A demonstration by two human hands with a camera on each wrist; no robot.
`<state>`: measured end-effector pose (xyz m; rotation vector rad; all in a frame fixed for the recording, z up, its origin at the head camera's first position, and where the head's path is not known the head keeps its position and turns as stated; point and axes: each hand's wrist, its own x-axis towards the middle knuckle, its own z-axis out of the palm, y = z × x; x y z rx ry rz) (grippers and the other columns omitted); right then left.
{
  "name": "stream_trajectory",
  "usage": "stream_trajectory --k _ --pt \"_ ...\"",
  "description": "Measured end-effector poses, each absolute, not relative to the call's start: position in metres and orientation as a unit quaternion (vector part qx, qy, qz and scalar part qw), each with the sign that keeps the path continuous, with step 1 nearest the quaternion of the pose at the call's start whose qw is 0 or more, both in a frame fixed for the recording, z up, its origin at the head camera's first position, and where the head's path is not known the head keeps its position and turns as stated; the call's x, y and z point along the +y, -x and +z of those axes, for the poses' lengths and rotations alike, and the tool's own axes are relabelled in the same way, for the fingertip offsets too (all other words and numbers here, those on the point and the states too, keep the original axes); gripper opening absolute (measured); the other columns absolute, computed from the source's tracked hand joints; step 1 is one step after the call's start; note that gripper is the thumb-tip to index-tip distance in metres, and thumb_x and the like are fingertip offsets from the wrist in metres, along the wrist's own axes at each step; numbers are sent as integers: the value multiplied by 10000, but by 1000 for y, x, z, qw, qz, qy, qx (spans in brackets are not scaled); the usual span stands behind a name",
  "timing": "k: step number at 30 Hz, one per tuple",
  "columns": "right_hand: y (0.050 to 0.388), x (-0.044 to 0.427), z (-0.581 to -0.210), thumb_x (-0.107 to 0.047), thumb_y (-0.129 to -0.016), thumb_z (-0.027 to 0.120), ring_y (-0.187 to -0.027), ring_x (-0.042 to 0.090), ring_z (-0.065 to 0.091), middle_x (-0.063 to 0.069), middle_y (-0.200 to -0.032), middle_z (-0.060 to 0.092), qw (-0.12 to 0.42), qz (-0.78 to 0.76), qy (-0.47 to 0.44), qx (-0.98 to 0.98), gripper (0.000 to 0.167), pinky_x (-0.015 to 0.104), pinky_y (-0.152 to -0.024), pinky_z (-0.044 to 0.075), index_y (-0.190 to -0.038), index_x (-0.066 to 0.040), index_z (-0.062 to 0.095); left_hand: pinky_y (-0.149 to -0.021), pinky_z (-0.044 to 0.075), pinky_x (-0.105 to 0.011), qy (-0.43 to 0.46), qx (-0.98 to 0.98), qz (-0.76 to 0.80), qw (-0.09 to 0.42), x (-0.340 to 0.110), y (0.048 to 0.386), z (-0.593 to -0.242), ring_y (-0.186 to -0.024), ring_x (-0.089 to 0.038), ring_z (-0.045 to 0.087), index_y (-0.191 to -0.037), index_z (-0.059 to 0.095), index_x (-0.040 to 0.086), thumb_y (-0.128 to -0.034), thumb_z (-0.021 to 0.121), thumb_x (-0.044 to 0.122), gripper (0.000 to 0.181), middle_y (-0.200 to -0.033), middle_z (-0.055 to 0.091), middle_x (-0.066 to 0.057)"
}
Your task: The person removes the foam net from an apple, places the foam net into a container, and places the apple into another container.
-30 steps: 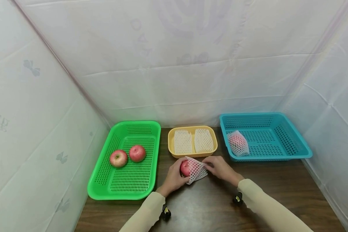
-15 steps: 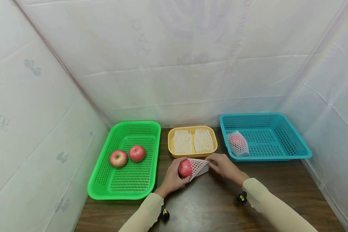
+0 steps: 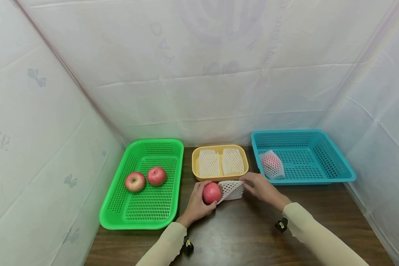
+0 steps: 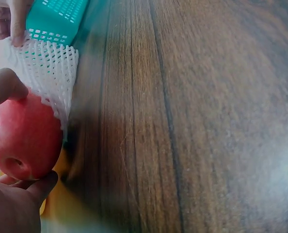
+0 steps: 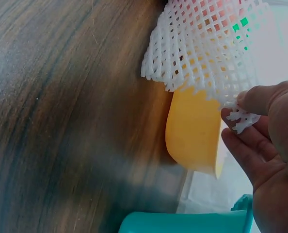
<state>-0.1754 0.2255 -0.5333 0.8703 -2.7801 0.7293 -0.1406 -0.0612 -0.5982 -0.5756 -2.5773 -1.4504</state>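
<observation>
My left hand (image 3: 197, 204) grips a red apple (image 3: 212, 193) just above the wooden table, its thumb and fingers curled round the sides. A white foam net sleeve (image 3: 232, 190) stretches to the right from the apple, covering only its right edge. In the left wrist view the bare apple (image 4: 28, 133) shows its dimpled end towards the camera. My right hand (image 3: 261, 187) pinches the far corner of the net; in the right wrist view, thumb and forefinger hold the foam net (image 5: 207, 53) at its edge.
A green basket (image 3: 177, 177) at left holds two bare apples (image 3: 146, 179). Behind the hands stands a yellow tray (image 3: 195, 168) with two flat foam nets (image 3: 221, 162). The blue basket (image 3: 339, 162) at right holds a net-wrapped apple (image 3: 272, 164).
My right hand has moved right and slightly up, drawing the net's corner along. More of the apple's red skin shows now, with less of it under the net. The left hand has shifted slightly left.
</observation>
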Motion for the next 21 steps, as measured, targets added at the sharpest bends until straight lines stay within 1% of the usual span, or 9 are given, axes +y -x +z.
stream_trajectory --k 4,10,16,21 --pt "175 229 -530 -52 -880 803 -946 184 719 31 -1031 758 71 231 -290 -926 200 376 -819 601 -1073 -91 768 -934 532 -493 186 -852 -487 61 -63 140 -597 -1122 -269 611 -1387 528 103 -735 839 155 724 -1298 529 -116" --pt "177 239 -520 -33 -895 782 -966 204 711 37 -1052 745 80 245 -284 -924 210 401 -832 596 -1097 -84 761 -897 549 -476 188 -853 -481 68 -66 139 -598 -1081 -256 629 -1356 516 74 -739 839 165 702 -1257 570 -103" --pt "178 245 -513 -22 -902 772 -917 155 696 -2 -1012 738 86 258 -288 -918 191 370 -799 600 -1075 -104 766 -924 542 -472 190 -858 -472 67 -67 138 -599 -1115 -246 616 -1366 514 75 -739 838 151 710 -1282 564 -100" --pt "177 246 -514 -11 -890 779 -895 146 700 1 -999 747 89 256 -292 -917 201 354 -770 602 -1072 -96 775 -935 539 -479 202 -858 -466 78 -64 138 -602 -1132 -247 610 -1369 516 81 -743 831 140 704 -1301 563 -99"
